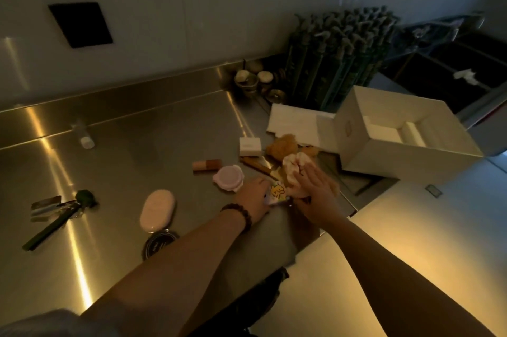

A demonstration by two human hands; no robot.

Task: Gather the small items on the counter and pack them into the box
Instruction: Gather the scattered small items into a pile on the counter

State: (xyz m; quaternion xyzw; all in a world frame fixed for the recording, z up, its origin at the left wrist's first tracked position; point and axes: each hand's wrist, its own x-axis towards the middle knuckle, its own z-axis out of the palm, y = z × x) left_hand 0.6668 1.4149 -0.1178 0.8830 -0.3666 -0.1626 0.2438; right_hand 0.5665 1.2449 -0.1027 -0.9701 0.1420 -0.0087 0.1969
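Box: white, open-topped, standing at the right end of the steel counter, with white packets visible inside it. Flat white sheets lie just left of the box.

Small items lie scattered on the counter. Far left: a bunch of keys on a dark strap. Toward the centre: a pale oval case, a black round tin partly under it, a round pink lidded jar, a tan tube and a small white carton. Near the box: an orange-brown soft item and a white crumpled item.

Left hand: wrist with a dark bead bracelet; fingers curled around a small packet with a yellow print, gripping its left side.

Right hand: fingers extended and close together, palm down, resting on the white crumpled item and touching the packet's right side. Whether it grips anything cannot be determined.

Both hands meet between the pink jar and the box.
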